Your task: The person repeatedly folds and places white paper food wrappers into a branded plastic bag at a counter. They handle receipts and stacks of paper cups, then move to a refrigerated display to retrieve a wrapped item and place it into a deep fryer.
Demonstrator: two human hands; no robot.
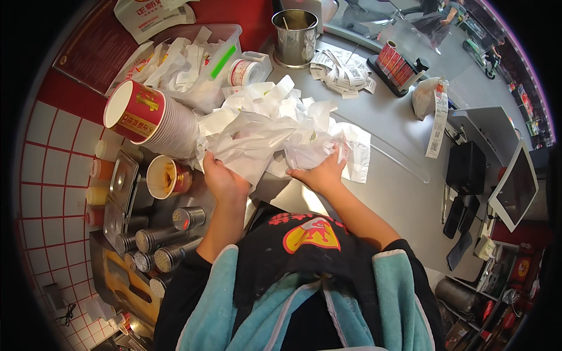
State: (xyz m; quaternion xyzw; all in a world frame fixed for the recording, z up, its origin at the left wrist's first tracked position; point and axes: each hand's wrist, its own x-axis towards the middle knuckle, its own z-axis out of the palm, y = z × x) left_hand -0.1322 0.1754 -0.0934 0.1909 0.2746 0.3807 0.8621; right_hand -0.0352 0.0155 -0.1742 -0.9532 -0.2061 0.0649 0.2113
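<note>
White plastic bags lie heaped on the metal counter (397,193) before me. My left hand (223,177) grips the near left edge of one thin white plastic bag (246,136), its fingers hidden beneath the film. At the right of the heap, my right hand (322,172) has its thumb stretched out and its fingers on another white bag (307,138); whether they pinch it is unclear. Left of my left hand stands a paper cup (169,177) with brown food inside. Behind that cup, a stack of red-and-white paper buckets (149,118) leans over on its side.
Metal shakers (167,245) and lidded steel trays (125,184) stand at the left. A clear bin (210,83) of bags, a steel canister (295,39), receipts (344,72) and a label dispenser (397,70) line the back. At right are a tied bag (428,98) and a screen (516,186).
</note>
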